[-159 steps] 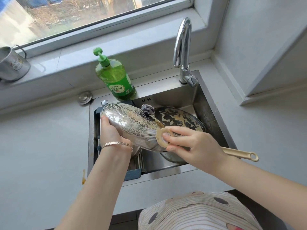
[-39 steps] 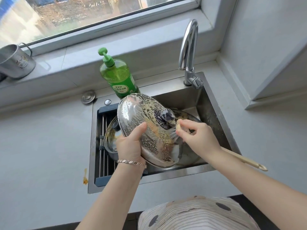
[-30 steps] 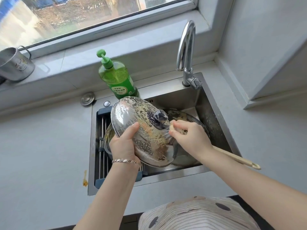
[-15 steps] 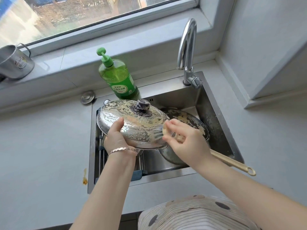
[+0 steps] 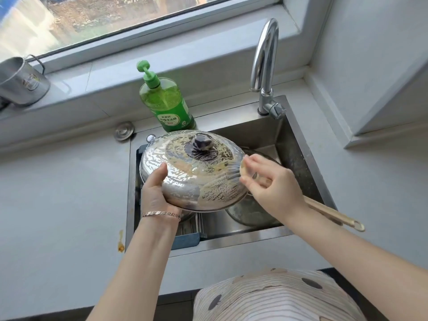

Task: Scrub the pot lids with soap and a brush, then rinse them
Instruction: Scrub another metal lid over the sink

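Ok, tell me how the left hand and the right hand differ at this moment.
The left hand grips the soapy lid by its near left rim, thumb on top; the right hand holds the brush near its head, at the lid's right edge. The left wrist wears a bracelet; the right wrist is bare. Both hands are over the sink, working on the same lid.

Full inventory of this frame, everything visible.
sink: 1, steel, set in counter
pot lid: 1, silver, soapy, held over sink
second lid or pan: 1, silvery, partly hidden, in sink right of held lid
brush: 1, beige, handle over sink's right rim
soap bottle: 1, green, behind sink
faucet: 1, chrome, sink's back right
rack: 1, blue, sink's left side
plug: 1, silver, counter left of bottle
mug: 1, metal, windowsill far left
left hand: 1, braceleted, grips lid rim
right hand: 1, holds brush at lid's right edge
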`<state>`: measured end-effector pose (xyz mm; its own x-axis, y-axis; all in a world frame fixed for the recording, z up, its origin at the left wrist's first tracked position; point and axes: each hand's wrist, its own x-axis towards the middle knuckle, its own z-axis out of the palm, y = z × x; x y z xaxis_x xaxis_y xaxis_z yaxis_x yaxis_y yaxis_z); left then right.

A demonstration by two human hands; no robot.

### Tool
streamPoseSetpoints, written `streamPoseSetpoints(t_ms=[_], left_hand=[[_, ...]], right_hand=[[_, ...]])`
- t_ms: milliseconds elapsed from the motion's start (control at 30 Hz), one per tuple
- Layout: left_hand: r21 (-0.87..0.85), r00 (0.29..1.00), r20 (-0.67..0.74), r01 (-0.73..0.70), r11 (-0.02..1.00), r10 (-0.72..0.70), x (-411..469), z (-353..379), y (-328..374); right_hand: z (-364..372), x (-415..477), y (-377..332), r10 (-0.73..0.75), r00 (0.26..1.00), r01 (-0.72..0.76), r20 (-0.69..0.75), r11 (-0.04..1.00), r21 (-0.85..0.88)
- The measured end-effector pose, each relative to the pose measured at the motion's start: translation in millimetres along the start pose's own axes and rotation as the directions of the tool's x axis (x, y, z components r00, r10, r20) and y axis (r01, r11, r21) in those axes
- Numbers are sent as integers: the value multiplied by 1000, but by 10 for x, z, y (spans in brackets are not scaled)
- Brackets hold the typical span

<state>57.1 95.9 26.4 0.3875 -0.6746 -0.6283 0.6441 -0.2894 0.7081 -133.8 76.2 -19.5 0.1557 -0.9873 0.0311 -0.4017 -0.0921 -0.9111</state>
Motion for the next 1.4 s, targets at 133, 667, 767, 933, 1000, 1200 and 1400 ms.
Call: streamPoseSetpoints(t_ms=[133, 667, 767, 933, 1000, 1200, 1400], left_hand=[[65, 993, 115, 11, 998, -18, -8, -15, 39], [229, 980, 198, -48, 972, 1, 49, -39, 175], [245, 971, 236, -20, 969, -40, 41, -53, 175], [272, 975, 216, -4, 962, -57, 81, -106, 180], [275, 967, 242, 9, 961, -78, 74, -119, 175], [293, 963, 246, 32, 956, -107, 59, -132, 178], [196, 961, 261, 37, 980, -89, -18, -46, 220]], right_hand=[[-119, 61, 81, 25, 995, -21, 94, 999, -39], [-163, 159, 111, 83, 964, -69, 253, 996, -63], [-248, 298, 172, 186, 970, -168, 156, 978, -122], [-184, 200, 106, 73, 963, -45, 260, 993, -112], [-217, 257, 181, 159, 968, -128, 192, 978, -164], [-186, 210, 145, 87, 970, -51, 227, 986, -159], [-289, 540, 392, 329, 944, -329, 17, 944, -12]])
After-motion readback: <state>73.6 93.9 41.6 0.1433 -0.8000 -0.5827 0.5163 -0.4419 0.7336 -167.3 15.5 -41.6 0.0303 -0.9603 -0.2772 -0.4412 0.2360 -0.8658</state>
